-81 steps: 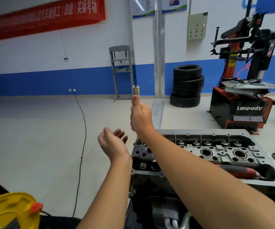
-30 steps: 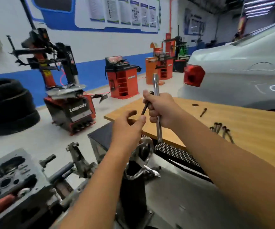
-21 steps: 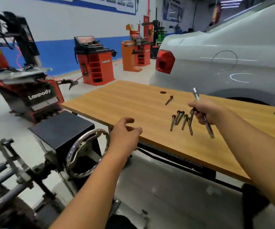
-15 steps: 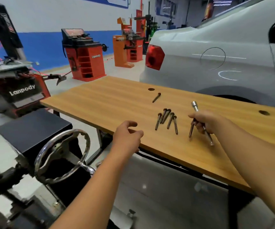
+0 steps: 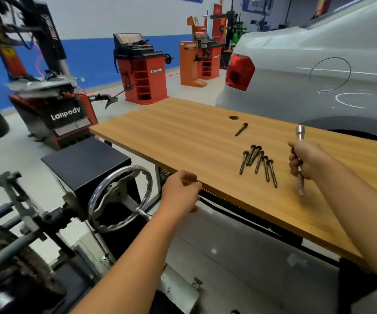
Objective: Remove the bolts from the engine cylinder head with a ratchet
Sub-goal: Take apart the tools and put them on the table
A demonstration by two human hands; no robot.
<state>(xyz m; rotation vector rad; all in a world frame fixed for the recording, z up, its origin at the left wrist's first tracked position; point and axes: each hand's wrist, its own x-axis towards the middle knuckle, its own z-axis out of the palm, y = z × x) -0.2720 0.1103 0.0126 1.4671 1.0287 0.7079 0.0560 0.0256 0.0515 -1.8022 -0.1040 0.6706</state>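
Wood-grain orange-brown, the table top runs from the middle of the frame down to the right edge, and since half a second ago the view has drawn closer, so the loose bolts sit larger and further right. The right hand, at right of centre, grips the chrome ratchet extension with curled fingers, holding it near upright with its socket end up and its lower tip low over the wood; the dark bolt seen in that fist earlier is no longer visible there. Just left of that hand lies a cluster of bolts, six as far as can be counted, fanned with heads toward the far side; a single bolt lies apart above them, near a round hole in the top. The left hand hovers at the table's near edge, fingers loosely curled and holding nothing, much as before. The near edge runs diagonally from centre to lower right. A broad bare stretch of wood lies left of the bolts. A chrome handwheel stands just left of the left hand; the grey car stands just behind the far edge.
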